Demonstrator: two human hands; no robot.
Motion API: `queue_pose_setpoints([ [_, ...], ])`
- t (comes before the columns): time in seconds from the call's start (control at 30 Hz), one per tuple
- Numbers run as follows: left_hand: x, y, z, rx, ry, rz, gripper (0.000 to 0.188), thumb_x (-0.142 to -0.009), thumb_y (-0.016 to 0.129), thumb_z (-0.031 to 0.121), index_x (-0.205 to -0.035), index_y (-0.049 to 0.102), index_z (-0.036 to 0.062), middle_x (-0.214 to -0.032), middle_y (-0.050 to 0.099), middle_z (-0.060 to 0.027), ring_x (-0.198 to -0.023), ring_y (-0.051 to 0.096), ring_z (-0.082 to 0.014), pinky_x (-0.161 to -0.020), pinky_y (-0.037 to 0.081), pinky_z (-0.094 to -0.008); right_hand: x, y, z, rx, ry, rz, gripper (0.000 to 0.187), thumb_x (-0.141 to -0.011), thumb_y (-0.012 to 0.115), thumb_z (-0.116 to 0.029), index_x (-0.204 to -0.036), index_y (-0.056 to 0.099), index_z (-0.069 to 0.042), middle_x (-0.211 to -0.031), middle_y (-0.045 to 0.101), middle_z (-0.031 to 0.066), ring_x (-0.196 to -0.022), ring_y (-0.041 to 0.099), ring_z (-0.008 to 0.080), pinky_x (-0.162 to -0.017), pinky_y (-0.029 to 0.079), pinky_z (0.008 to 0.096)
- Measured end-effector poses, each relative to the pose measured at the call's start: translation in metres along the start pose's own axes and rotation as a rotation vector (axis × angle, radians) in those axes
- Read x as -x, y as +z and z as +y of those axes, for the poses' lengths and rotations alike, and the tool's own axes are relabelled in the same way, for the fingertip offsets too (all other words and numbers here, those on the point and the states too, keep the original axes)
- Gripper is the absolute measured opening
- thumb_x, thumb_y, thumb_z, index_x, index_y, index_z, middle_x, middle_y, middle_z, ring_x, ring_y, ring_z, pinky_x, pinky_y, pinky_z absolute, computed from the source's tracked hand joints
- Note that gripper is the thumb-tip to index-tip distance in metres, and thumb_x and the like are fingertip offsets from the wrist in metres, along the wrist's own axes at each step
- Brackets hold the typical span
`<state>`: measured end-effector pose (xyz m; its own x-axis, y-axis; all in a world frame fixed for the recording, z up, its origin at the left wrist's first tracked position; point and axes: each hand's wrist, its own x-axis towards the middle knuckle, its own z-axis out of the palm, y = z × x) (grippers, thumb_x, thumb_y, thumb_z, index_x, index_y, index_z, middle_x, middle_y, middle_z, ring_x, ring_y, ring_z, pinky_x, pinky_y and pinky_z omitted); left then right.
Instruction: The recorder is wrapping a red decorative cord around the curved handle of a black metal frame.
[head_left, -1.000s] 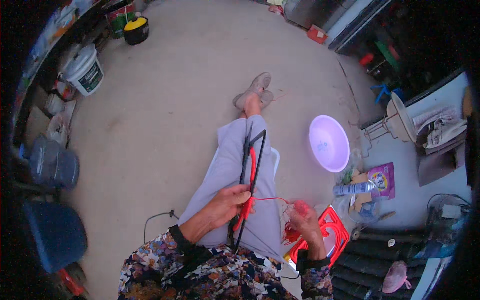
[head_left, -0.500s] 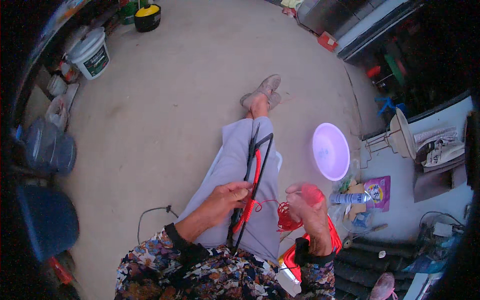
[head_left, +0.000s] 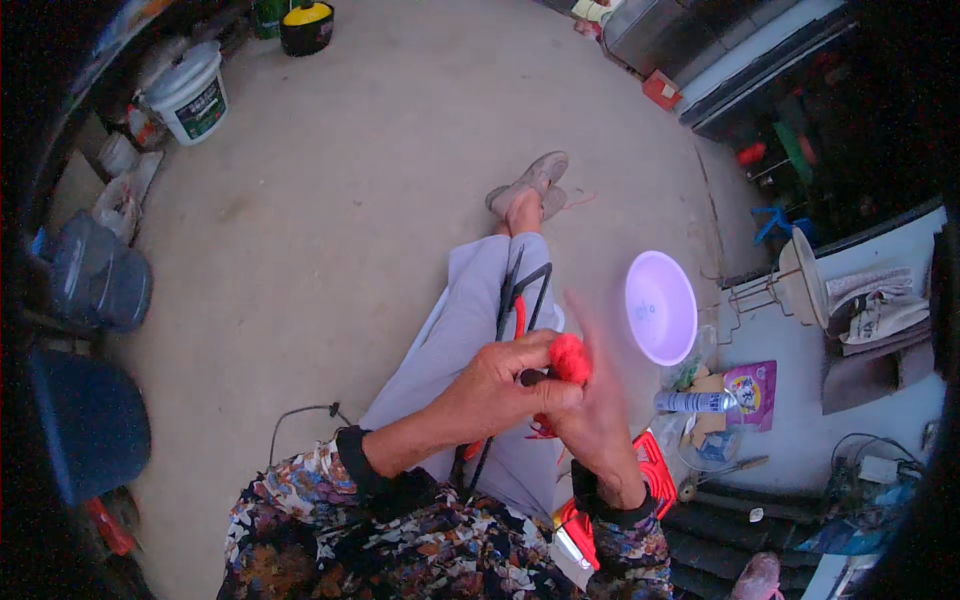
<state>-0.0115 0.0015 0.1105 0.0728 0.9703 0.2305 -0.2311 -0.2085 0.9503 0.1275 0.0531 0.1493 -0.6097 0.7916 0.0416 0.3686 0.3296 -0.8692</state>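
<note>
The left hand [head_left: 500, 380] is curled, its fingers and thumb closing on a red ball [head_left: 571, 358] at their tips. The ball sits over the lap's right edge, between the two hands. The right hand [head_left: 603, 415] is right beside it and overlaps the left thumb; it is blurred, so I cannot tell whether it grips anything. A little red cord [head_left: 541, 428] shows just below the hands.

A black frame [head_left: 506, 305] lies lengthwise on the grey trousers [head_left: 465, 300], its far end toward the knees and its middle hidden by the hands. A red strip [head_left: 520, 315] runs along inside it. Past the knees, the shoes [head_left: 530, 187] are crossed on the floor [head_left: 330, 200].

A purple basin [head_left: 661, 308] stands near the floor's right edge, with a can [head_left: 695, 401] and a purple packet [head_left: 752, 390] close together nearer the person. A red-edged container [head_left: 655, 470] is partly covered by the right forearm. Along the floor's left edge are a white bucket [head_left: 190, 95], a clear bottle [head_left: 100, 275] and a blue tub [head_left: 90, 425]; a black pot [head_left: 306, 30] is near the far left corner.
</note>
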Motion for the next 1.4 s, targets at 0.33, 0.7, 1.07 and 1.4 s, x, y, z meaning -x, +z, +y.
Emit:
queue_pose_setpoints([
  [0.33, 0.018, -0.037, 0.031, 1.03, 0.02, 0.075, 0.029, -0.092, 0.053, 0.017, -0.112, 0.05, -0.0043, -0.087, 0.062, -0.0066, -0.081, 0.062, -0.0176, -0.078, 0.05, -0.0361, 0.024, -0.02, -0.001, -0.408, 0.396, -0.437, 0.068, -0.075, 0.058, 0.002, -0.138, 0.034, -0.004, -0.075, 0.056, 0.0024, -0.058, 0.053, 0.0114, -0.052, 0.042, 0.0255],
  [0.7, 0.047, -0.06, -0.008, -0.785, 0.057, -0.319, 0.012, -0.07, 0.066, 0.013, -0.079, 0.065, 0.0047, -0.071, 0.062, -0.0161, -0.073, 0.059, -0.0359, -0.063, 0.045, -0.0441, 0.028, -0.011, 0.063, -1.205, 0.289, -0.038, 0.01, -0.088, 0.05, -0.011, -0.097, 0.052, -0.01, -0.05, 0.029, -0.0048, -0.045, 0.035, 0.0115, -0.055, 0.033, 0.0303],
  [1.07, 0.058, -0.097, -0.022, 0.251, 0.044, 0.025, 0.018, -0.081, 0.063, 0.025, -0.082, 0.057, 0.0077, -0.063, 0.053, -0.0053, -0.061, 0.054, -0.0195, -0.063, 0.047, -0.0357, 0.035, -0.012, 0.084, -1.61, 0.345, 0.2, 0.015, -0.087, 0.048, -0.009, -0.099, 0.055, -0.011, -0.049, 0.029, -0.0056, -0.043, 0.032, 0.008, -0.052, 0.03, 0.0266],
  [1.4, 0.119, -0.197, -0.013, 0.816, 0.295, 0.835, 0.015, -0.097, 0.043, 0.019, -0.102, 0.052, 0.0076, -0.069, 0.054, -0.0047, -0.065, 0.053, -0.016, -0.067, 0.047, -0.0315, 0.038, -0.011, 0.1, -1.784, 0.377, 0.118, 0.018, -0.087, 0.048, -0.009, -0.103, 0.057, -0.009, -0.056, 0.031, -0.0045, -0.048, 0.034, 0.0078, -0.052, 0.032, 0.0247],
])
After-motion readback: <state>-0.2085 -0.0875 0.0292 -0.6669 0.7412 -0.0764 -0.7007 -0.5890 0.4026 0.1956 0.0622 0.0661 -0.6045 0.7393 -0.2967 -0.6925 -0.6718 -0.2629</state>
